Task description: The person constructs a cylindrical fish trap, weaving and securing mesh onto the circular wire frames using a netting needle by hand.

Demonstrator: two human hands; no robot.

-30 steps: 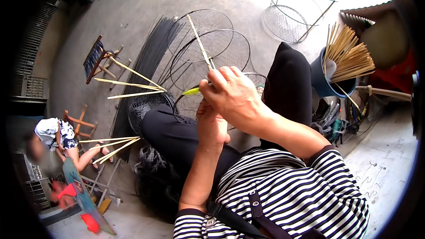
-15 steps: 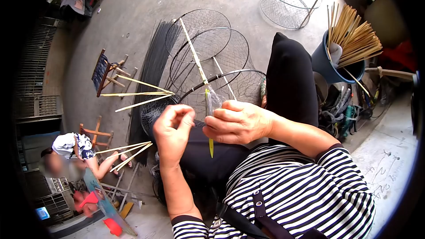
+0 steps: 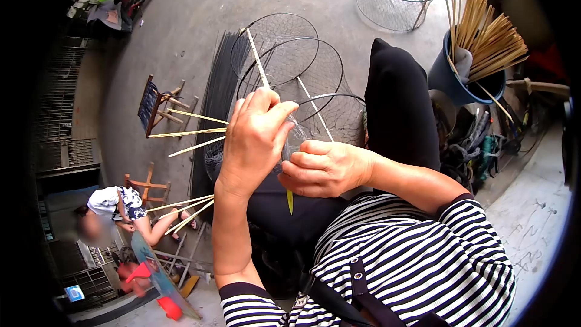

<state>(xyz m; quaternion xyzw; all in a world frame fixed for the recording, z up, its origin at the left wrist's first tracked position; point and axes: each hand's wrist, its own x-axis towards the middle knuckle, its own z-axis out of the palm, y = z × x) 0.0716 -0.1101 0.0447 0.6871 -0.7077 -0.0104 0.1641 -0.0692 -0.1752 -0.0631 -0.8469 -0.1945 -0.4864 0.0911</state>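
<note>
My right hand [image 3: 328, 169] is closed round a thin yellow-green netting needle [image 3: 290, 202], whose pointed end shows below the fingers. Clear netting [image 3: 295, 135] bunches just above that hand. To its upper left, my left hand [image 3: 255, 136] is closed in a pinch over the near hoop, by the end of a pale stick [image 3: 257, 60]; what its fingers grip is hidden. A net cage with black hoops [image 3: 342, 72] lies beyond both hands. Another pale stick [image 3: 313, 107] runs along its right side.
A blue bucket [image 3: 440, 75] of bamboo sticks [image 3: 487, 36] stands right. Another net cage [image 3: 393, 6] sits farther off. Dark rods [image 3: 213, 85] lie left, near a small stool [image 3: 158, 106]. A seated person [image 3: 115, 203] is at lower left. My black-clad knee [image 3: 399, 103] rises beside the net.
My left hand has risen and moved right, onto the hoop by the stick's end, covering that joint. My right hand has stayed nearly in place with the needle. The view has shifted slightly.
</note>
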